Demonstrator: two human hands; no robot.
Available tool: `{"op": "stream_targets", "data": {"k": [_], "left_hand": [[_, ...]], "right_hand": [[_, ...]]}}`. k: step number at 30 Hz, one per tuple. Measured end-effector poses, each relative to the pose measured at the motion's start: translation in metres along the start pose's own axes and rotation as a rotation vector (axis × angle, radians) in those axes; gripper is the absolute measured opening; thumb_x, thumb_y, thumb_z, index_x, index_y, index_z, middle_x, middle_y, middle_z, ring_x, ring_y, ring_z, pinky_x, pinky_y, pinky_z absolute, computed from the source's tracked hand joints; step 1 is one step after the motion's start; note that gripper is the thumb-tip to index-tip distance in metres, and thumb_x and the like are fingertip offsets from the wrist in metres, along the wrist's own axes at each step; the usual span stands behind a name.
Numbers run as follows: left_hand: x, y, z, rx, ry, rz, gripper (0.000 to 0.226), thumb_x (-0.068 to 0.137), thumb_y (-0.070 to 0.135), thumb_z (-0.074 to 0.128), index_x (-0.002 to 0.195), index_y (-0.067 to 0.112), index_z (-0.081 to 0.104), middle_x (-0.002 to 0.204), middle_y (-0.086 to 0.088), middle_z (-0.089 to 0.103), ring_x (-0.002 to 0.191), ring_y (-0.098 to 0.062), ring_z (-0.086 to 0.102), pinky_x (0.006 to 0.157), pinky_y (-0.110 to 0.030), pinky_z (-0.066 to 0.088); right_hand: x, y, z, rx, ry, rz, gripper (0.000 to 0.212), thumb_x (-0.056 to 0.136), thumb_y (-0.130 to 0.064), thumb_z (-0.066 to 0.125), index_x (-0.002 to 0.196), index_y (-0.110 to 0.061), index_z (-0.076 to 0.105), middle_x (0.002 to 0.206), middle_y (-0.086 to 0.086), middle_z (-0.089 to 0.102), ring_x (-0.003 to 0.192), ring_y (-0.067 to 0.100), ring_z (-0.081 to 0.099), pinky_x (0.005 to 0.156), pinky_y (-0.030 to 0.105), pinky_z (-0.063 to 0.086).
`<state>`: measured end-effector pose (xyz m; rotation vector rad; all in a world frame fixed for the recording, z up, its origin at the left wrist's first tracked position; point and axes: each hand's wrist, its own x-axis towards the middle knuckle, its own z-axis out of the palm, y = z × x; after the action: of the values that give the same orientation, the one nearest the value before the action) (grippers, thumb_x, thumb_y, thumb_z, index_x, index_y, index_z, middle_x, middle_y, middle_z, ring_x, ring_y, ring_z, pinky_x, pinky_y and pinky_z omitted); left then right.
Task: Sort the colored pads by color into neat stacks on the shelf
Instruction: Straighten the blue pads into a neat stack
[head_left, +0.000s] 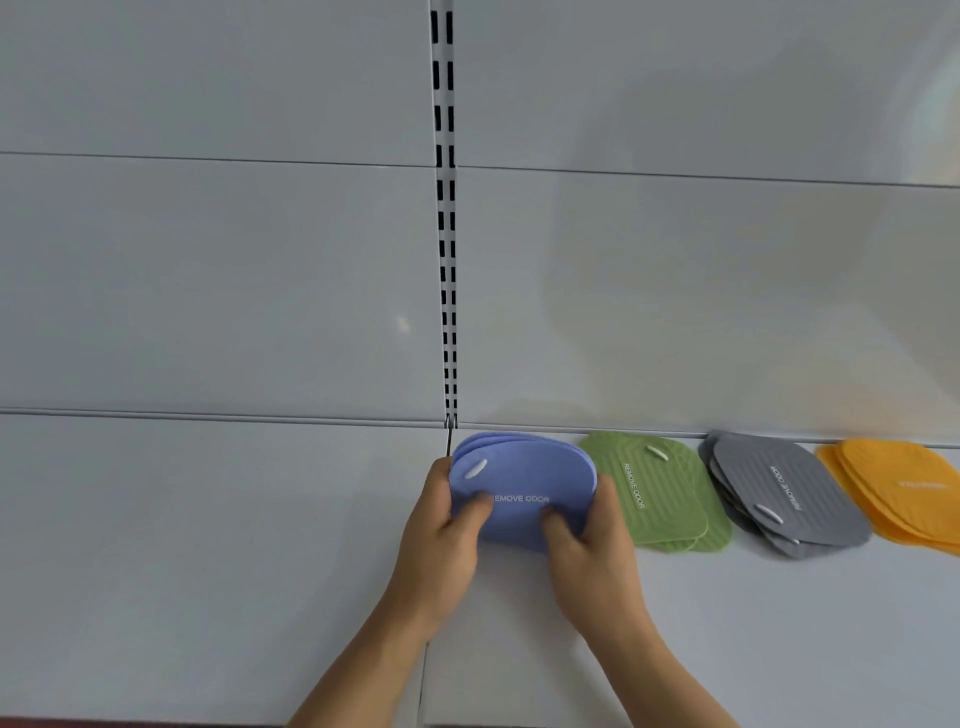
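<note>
Both hands grip the blue pads (522, 486) on the shelf (208, 545) near its far edge, left hand (441, 540) and right hand (589, 540) at either end, with green pads (670, 499), grey pads (789, 493) and orange pads (904, 488) stacked to the right.

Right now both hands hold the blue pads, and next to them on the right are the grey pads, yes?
Not quite. In the head view both hands hold the blue pads, but next on the right are the green pads; the grey pads come after.
</note>
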<state>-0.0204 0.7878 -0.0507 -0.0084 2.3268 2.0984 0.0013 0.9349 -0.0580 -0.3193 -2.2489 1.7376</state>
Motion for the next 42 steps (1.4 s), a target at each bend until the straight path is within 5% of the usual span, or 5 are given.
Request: {"op": "stream_targets", "data": {"k": [6,24,30,36,42], "left_hand": [[0.001,-0.001,0.004,0.034,0.046,0.014,0.024,0.104,0.005,0.054,0.118,0.024,0.056,0.104,0.017,0.070,0.092,0.008,0.062,0.077,-0.006,0.045],[0.010,-0.008,0.003,0.142,0.030,0.005,0.026,0.100,-0.004,0.050,0.112,0.018,0.044,0.108,0.004,0.065,0.084,0.014,0.060,0.073,-0.006,0.044],[0.013,0.003,0.003,0.217,0.011,-0.002,0.010,0.109,0.009,0.043,0.115,0.016,0.043,0.099,-0.008,0.066,0.071,-0.009,0.053,0.063,-0.020,0.042],[0.050,0.001,-0.016,0.504,-0.070,-0.114,0.008,0.106,0.019,0.041,0.112,0.015,0.045,0.098,-0.022,0.065,0.071,-0.025,0.050,0.064,-0.036,0.036],[0.073,0.001,-0.024,0.702,-0.081,-0.074,0.010,0.094,0.017,0.051,0.095,0.014,0.060,0.078,0.003,0.063,0.074,-0.025,0.058,0.063,-0.035,0.046]], "right_hand": [[0.000,-0.004,0.000,0.001,-0.009,-0.005,0.022,0.093,0.000,0.056,0.100,-0.021,0.053,0.090,0.001,0.065,0.083,0.014,0.058,0.074,0.030,0.048],[0.002,0.000,0.003,-0.043,-0.010,-0.042,0.035,0.092,0.013,0.050,0.104,-0.020,0.053,0.094,-0.009,0.065,0.083,-0.008,0.059,0.073,0.008,0.044],[0.013,-0.006,0.003,-0.178,-0.049,-0.043,0.022,0.096,0.005,0.047,0.103,-0.016,0.048,0.090,-0.011,0.060,0.081,-0.008,0.057,0.064,0.011,0.044],[0.039,-0.013,-0.004,-0.470,-0.144,-0.082,0.018,0.092,-0.006,0.051,0.103,-0.019,0.055,0.074,-0.002,0.060,0.067,0.023,0.055,0.059,0.037,0.045],[0.061,-0.011,-0.003,-0.694,-0.149,-0.135,0.052,0.092,-0.015,0.055,0.143,-0.019,0.052,0.089,0.005,0.071,0.083,0.031,0.064,0.069,0.037,0.048]]}}
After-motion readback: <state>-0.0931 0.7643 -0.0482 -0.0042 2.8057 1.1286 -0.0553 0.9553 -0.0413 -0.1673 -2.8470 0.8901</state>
